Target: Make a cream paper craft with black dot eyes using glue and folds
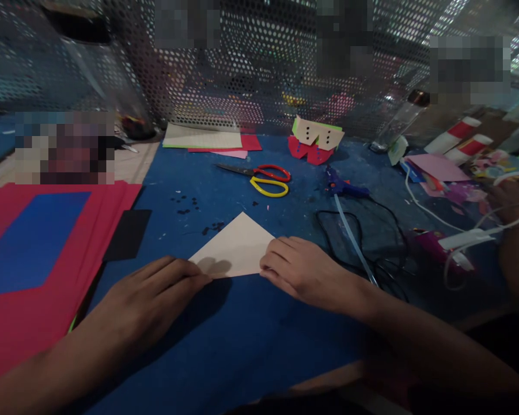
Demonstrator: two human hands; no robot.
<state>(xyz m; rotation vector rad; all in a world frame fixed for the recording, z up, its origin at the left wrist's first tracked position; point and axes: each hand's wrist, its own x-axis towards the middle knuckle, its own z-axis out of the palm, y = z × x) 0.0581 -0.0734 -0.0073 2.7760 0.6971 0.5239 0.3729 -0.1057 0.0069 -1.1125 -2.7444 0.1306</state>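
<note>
A cream sheet of paper (237, 248) lies on the blue tabletop (259, 334), showing as a triangle with its point facing away from me. My left hand (155, 288) pinches the near left corner between thumb and fingers. At the near right corner, my right hand (298, 268) grips the paper with its fingers curled over the edge. Whether the sheet is folded double is hard to make out. Beyond it lie scissors (263, 176) with one red and one yellow handle, blades pointing left. Small black paper dots (213, 228) are scattered just past the sheet's left side.
At left are red sheets (12, 334) with a blue piece (38, 242) and a black piece (127, 235). A blue glue gun (343, 185) with its cord lies right. Folded paper shapes (315, 141) stand behind, near a perforated metal screen (242, 69). Another person's arm (516, 259) shows at far right.
</note>
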